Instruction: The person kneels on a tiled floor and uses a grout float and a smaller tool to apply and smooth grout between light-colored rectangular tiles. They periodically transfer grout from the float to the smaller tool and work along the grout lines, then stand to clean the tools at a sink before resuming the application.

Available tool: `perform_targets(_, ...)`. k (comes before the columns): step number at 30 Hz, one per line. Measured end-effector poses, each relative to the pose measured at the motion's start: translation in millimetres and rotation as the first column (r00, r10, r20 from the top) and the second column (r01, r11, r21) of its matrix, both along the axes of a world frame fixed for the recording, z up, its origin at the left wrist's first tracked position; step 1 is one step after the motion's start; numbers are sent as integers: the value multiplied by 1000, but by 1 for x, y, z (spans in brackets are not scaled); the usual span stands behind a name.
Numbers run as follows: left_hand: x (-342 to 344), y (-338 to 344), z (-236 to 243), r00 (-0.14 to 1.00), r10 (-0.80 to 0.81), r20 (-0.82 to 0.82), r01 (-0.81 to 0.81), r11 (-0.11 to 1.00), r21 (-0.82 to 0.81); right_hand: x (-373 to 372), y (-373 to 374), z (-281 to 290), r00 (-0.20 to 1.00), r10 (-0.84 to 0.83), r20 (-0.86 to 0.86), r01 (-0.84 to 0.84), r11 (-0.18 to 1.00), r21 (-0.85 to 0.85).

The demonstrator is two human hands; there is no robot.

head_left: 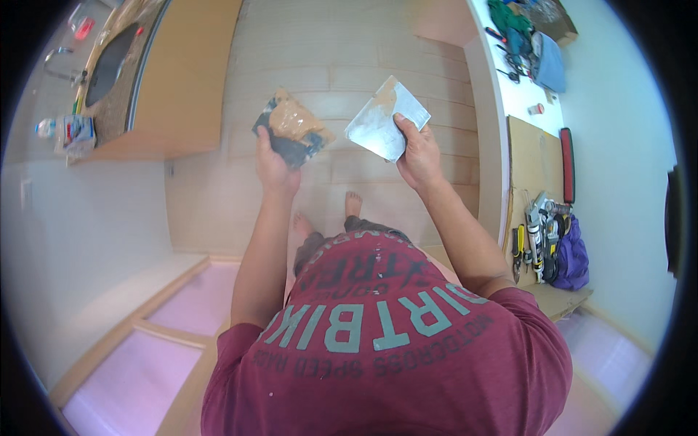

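Note:
My left hand (275, 167) is closed on the near edge of a dark square plate (289, 150), its thumb along the left side. A wet tan lump of putty (292, 120) lies on that plate and covers much of its top. Apart from it, to the right, my right hand (422, 154) grips a thin silver square metal scraper (374, 129), with the thumb pressed on its face. A tan smear marks the scraper's far corner. The two plates do not touch. Both are held up above the wooden floor, and the fingers beneath them are hidden.
A countertop with a sink (113, 65) stands over a tan cabinet (185, 80) on the left. On the right, a white ledge (494, 87) carries a blue-grey bag (547, 62), hand tools (534, 232) and a purple bag (572, 254). My bare feet (353, 204) are on the plank floor (291, 51).

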State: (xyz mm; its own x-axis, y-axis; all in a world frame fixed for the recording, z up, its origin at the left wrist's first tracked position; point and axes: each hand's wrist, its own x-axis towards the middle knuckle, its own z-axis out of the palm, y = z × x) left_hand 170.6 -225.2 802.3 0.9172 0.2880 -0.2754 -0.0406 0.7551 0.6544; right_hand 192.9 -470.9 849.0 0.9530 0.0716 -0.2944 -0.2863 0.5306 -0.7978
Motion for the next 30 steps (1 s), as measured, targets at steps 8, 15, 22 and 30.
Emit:
perform_targets(8, 43, -70, 36, 967, -251, 46, 209, 884, 418, -15, -41, 30, 948, 26, 318, 137, 867, -480)
perform_targets(15, 76, -150, 75, 829, -551, 96, 431, 739, 518, -45, -78, 20, 960, 280, -22, -127, 364, -923)
perform_targets(22, 83, -217, 75, 687, -725, 47, 639, 634, 436, -89, -100, 51, 831, -237, 503, 556, 380, -739)
perform_targets(30, 65, -240, 87, 228, -971, 65, 924, 237, 299, -202, -34, -10, 686, -650, 326, 574, 209, -792)
